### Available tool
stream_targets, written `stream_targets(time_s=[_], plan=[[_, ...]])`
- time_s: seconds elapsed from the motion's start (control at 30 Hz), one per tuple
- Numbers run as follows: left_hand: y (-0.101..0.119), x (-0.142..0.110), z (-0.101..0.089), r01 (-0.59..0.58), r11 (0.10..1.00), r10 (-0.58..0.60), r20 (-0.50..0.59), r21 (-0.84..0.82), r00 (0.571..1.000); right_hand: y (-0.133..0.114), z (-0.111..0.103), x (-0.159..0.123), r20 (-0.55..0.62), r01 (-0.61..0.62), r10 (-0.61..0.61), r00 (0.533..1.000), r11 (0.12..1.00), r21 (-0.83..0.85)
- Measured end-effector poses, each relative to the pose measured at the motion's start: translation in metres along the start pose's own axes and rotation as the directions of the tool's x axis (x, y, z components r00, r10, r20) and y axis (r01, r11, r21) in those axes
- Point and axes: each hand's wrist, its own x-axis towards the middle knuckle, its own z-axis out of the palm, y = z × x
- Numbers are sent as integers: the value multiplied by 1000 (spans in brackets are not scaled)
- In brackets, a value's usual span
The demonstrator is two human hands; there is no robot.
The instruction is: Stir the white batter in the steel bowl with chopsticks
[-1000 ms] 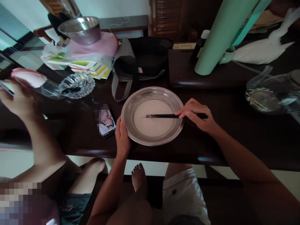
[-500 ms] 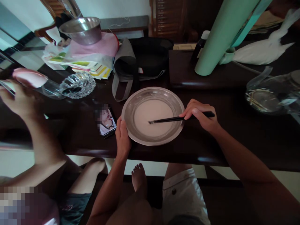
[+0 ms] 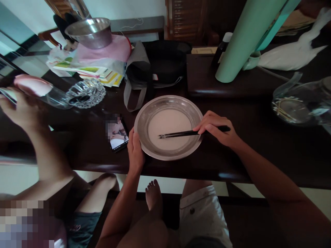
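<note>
A wide metal bowl (image 3: 169, 155) stands on the dark wooden table near its front edge. Pale, milky liquid (image 3: 170, 120) covers its bottom. My left hand (image 3: 134, 151) grips the bowl's left rim, thumb side up, with the other fingers partly hidden below it. In my right hand (image 3: 218, 128) is a pair of black chopsticks (image 3: 181, 134), held over the bowl's right rim. Their tips point left and reach the liquid left of its middle. A phone (image 3: 118, 136) with a lit screen lies just left of my left hand.
Another person's hand (image 3: 22, 106) is at the far left. Behind the phone are a glass ashtray (image 3: 86, 93) and a stack of books (image 3: 103, 75) topped by a metal basin (image 3: 90, 34). A black bag (image 3: 165, 65) sits behind the bowl; a green cylinder (image 3: 240, 51) rises to the right.
The chopsticks and my right hand have shifted a little to the left, and the tips now show slightly apart. The phone's picture has changed. My left hand stays on the rim.
</note>
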Motion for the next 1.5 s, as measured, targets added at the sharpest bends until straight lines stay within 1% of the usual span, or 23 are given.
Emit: stream_targets(time_s=[0.1,0.17,0.27,0.37,0.43,0.5,0.53,0.6,0.7,0.73,0.8,0.87,0.9,0.97,1.07,1.1,1.17,1.23,1.27,1.33,1.4,1.43,1.5], plan=[[0,0,0,-3,1000,3,2,9,1000,1,-1,0,-52,-1,-1,999,999,-53],[-1,0,-1,-1,1000,1,9,9,1000,1,-1,0,-84,-21,18,996,999,-32],[0,0,-1,-10,1000,9,14,13,1000,1,-1,0,-49,-24,24,999,1000,11],[0,0,-1,-17,1000,17,13,20,1000,0,-1,1,-13,-6,6,1000,999,-34],[0,0,-1,-9,1000,9,11,21,1000,0,-2,1,-49,-19,16,999,998,-56],[0,0,-1,0,1000,-1,8,17,1000,0,-2,1,-97,-39,37,995,999,-24],[0,0,-1,4,1000,-4,8,15,1000,0,-2,0,-102,-45,45,994,999,5],[0,0,-1,5,1000,-5,10,8,1000,0,-1,0,-65,-37,40,997,998,48],[1,0,-1,-6,1000,6,12,10,1000,0,1,0,5,-6,6,1000,1000,9],[1,0,-1,-8,1000,8,12,14,1000,0,1,1,3,4,-4,1000,1000,-19],[1,0,-1,-9,1000,8,11,23,1000,1,0,1,-39,0,-2,999,999,-50],[1,0,-1,-5,1000,5,8,23,1000,1,-1,0,-79,-19,17,997,1000,-24],[1,0,-1,-3,1000,3,7,20,1000,1,-1,0,-81,-23,23,996,1000,1],[1,0,0,0,1000,0,9,12,1000,1,0,-1,-44,-10,12,999,999,43],[2,1,0,-3,1000,3,8,19,1000,1,1,0,19,32,-32,999,999,22],[2,1,0,-6,1000,6,8,21,1000,1,1,1,16,34,-34,999,999,-2],[1,1,-1,-9,1000,9,9,18,1000,1,0,1,-34,12,-13,999,999,-31],[-1,0,-1,-1,1000,0,10,11,1000,2,0,0,-81,-22,21,997,1000,-11],[-2,0,-1,6,1000,-6,9,9,1000,2,-1,0,-83,-32,32,996,999,7],[-3,0,-1,13,1000,-13,7,8,1000,2,0,0,-44,-32,33,999,999,22],[-3,0,-1,11,1000,-11,9,10,1000,2,0,0,-9,-16,16,1000,1000,-9],[-2,0,-1,9,1000,-9,12,10,1000,2,0,0,-13,-12,11,1000,1000,-29],[-2,0,-1,10,1000,-10,16,15,1000,2,0,0,-61,-18,15,998,999,-43]])
